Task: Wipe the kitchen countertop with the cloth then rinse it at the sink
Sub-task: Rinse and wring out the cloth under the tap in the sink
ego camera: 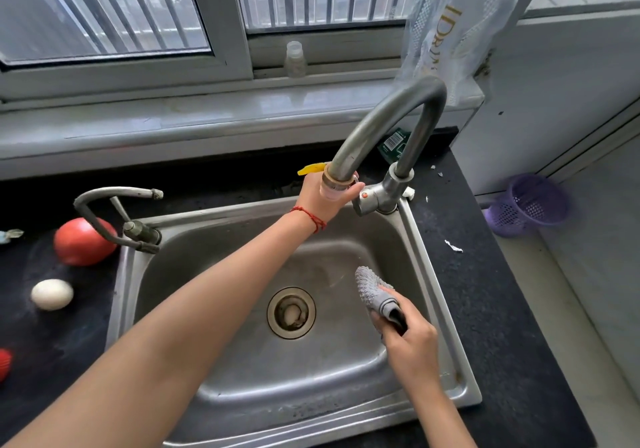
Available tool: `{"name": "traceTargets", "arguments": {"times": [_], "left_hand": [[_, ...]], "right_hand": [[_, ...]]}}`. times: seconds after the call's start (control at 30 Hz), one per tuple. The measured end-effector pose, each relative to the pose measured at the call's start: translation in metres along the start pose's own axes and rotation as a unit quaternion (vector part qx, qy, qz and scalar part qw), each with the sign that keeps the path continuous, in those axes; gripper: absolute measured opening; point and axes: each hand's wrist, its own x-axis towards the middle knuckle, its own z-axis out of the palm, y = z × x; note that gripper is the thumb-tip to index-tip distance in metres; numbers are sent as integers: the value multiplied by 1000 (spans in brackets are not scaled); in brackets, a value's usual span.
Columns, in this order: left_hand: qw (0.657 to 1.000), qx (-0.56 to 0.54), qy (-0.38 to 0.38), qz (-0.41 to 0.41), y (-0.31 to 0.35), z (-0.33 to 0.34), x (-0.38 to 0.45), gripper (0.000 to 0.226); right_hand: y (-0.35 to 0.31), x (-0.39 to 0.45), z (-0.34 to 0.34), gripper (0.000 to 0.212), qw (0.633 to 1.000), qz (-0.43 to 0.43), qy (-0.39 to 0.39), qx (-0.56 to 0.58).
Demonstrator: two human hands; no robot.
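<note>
1. I see the grey cloth [375,295] bunched in the right hand [408,340], whose grip is clenched around its lower part; the nubbly free end sticks up and to the left, above the basin of the sink [242,388].
2. The cloth hangs over the right half of the basin, right of the drain [291,312]; I cannot tell whether it touches the steel.
3. The left hand [325,198] reaches across the sink, its grip closed around the outlet end of the tall curved faucet [388,122], beside the valve body with an orange dot [375,195]. A red string bracelet [310,217] circles that wrist.
4. No water stream is visible at the outlet.
5. A second, smaller tap [117,212] stands at the sink's far left corner.
6. On the dark counter [491,302] left of the sink lie a tomato [83,241] and a white egg [52,294]; part of a red object [4,364] shows at the left edge.
7. White scraps [453,247] lie on the counter right of the sink.
8. On the windowsill [207,115] behind stands a small clear bottle [295,60]; a clear plastic bag [457,22] hangs at upper right.
9. A purple basket [528,203] sits on the floor to the right.
</note>
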Motion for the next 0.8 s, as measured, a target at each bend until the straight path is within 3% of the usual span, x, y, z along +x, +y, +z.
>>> {"name": "traceTargets", "arguments": {"times": [0.43, 0.57, 0.8], "left_hand": [[1000, -13, 3, 5, -4, -6, -8, 24], [1000, -13, -7, 12, 4, -17, -18, 39], [995, -7, -1, -103, -20, -51, -74, 23]], "right_hand": [[-9, 11, 5, 39, 1000, 1, -7, 18], [-15, 16, 9, 37, 1000, 3, -13, 28], [-38, 41, 32, 25, 968, 117, -49, 215]]}}
